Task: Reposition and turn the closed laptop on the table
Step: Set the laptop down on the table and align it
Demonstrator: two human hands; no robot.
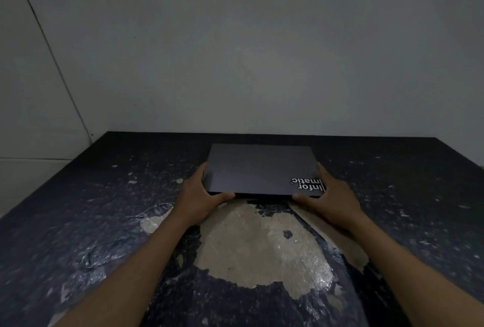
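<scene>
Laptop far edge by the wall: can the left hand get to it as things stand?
Probably yes. The left hand grips the near left corner of the laptop, and the table beside that edge looks bare, so nothing blocks sliding forward.

Count: one closed laptop [260, 168], bearing one white logo sticker [308, 184] at its near right corner. One bench [78, 222], with one large bare patch [262, 245] in its dark covering. Two hands: left hand [197, 202], right hand [334, 195].
</scene>
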